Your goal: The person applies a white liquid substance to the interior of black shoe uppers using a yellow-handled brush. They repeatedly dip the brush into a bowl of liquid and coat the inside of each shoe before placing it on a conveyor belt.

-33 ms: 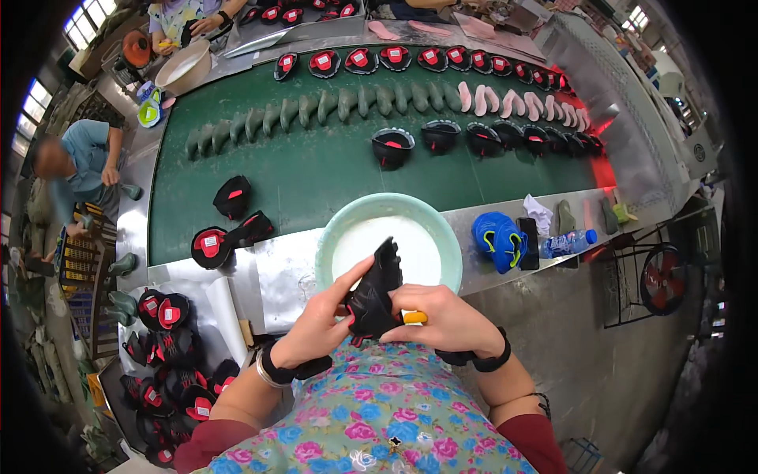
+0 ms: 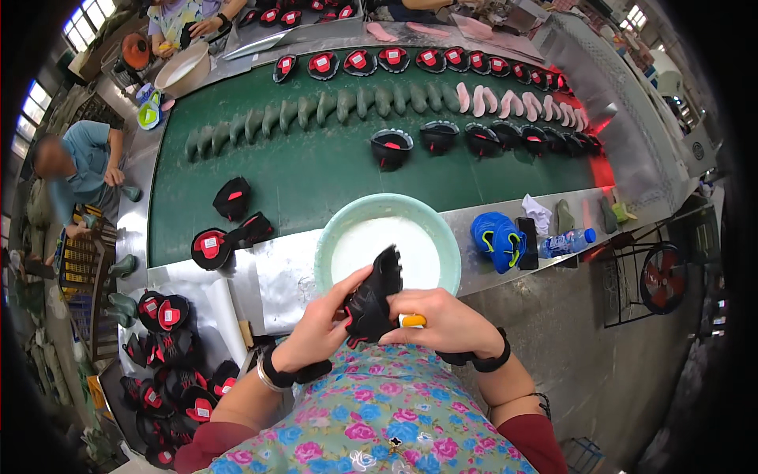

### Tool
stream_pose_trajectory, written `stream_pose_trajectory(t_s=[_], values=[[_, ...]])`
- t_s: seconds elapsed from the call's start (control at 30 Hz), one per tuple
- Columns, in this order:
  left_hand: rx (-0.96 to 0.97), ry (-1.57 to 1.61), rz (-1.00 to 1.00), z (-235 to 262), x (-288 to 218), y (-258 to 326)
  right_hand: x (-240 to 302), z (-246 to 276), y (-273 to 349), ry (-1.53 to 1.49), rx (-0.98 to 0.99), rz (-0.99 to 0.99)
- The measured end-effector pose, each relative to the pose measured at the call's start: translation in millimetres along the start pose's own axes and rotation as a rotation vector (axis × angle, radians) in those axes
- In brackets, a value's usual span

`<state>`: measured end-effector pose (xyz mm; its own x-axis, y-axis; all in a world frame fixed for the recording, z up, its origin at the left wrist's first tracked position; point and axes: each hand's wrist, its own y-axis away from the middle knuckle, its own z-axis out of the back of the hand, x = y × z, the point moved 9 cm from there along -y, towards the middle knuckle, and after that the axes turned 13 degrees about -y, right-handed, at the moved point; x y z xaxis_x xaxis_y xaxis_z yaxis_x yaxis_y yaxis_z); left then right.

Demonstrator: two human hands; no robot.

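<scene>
Basically no change from the earlier frame: same grip, same pose, nothing moved on the bench. So the work on this piece is mid-step, not starting or ending.

Both hands together at the body's front edge, clamped on one black shoe upper [image 2: 374, 300]. Left hand [image 2: 320, 332] grips its lower left side, thumb reaching up along the piece. Right hand [image 2: 442, 320] closes over the right side; something small and orange-yellow [image 2: 412, 321] shows under its fingers, can't tell what it is.

The upper is held tilted, toe end up, just over the near rim of the pale green basin [image 2: 454, 237] with white liquid in it. It's above the basin, not in it.

Around: pile of black-and-red uppers [image 2: 170, 347] by the left elbow, blue shoe piece [image 2: 497, 239] and a plastic bottle [image 2: 568, 241] to the right on the metal ledge. Green conveyor belt [image 2: 316, 174] beyond carries rows of uppers and green and pink lasts. Another person [image 2: 75, 170] at far left, well apart.
</scene>
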<state>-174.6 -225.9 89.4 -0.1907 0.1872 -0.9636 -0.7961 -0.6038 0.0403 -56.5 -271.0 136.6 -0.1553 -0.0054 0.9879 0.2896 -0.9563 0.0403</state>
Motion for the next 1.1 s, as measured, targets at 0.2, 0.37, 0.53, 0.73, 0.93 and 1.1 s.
stream_pose_trajectory(t_s=[0.2, 0.37, 0.53, 0.73, 0.93, 1.1], values=[[0.158, -0.006, 0.052, -32, 26, 57, -14, 58, 33, 0.326, -0.502, 0.175], [0.415, -0.031, 0.146, -40, 39, 90, -82, 92, 58, 0.159, -0.797, -0.208], [0.362, 0.098, 0.284, -30, 52, 82, -108, 80, 50, 0.089, -0.734, -0.153], [0.282, 0.401, 0.49, -35, 57, 82, -122, 70, 44, 0.111, -0.73, -0.118], [0.374, 0.39, 0.471, -37, 53, 90, -127, 65, 41, 0.179, -0.733, -0.196], [0.315, 0.309, 0.381, -27, 53, 87, -126, 62, 33, 0.221, -0.731, -0.21]])
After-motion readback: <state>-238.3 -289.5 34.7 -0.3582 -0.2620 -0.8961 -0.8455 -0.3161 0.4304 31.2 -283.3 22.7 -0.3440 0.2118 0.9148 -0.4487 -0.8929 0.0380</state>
